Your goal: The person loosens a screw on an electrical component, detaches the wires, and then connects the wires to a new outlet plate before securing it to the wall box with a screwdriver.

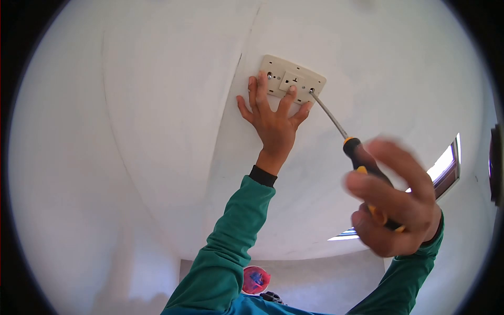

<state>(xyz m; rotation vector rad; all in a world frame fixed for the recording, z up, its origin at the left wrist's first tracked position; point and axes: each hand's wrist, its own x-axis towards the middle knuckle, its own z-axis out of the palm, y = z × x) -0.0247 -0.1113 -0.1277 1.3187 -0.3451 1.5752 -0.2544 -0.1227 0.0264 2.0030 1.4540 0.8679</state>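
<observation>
A cream rectangular plate (299, 79) with a square insert and screw holes lies against the white wall surface at the upper middle. My left hand (275, 121) is open, its fingers spread over the plate's lower edge and left part. My right hand (401, 199), slightly blurred, is closed round the black and yellow handle of a screwdriver (331, 115). The screwdriver's metal tip meets the hole at the plate's right end. Green sleeves cover both arms.
At the right are a bright window opening (446, 163) and a dark object (495, 165) by the view's edge. A red round container (256, 280) with blue contents shows at the bottom. A thin crack line runs down the wall at the left.
</observation>
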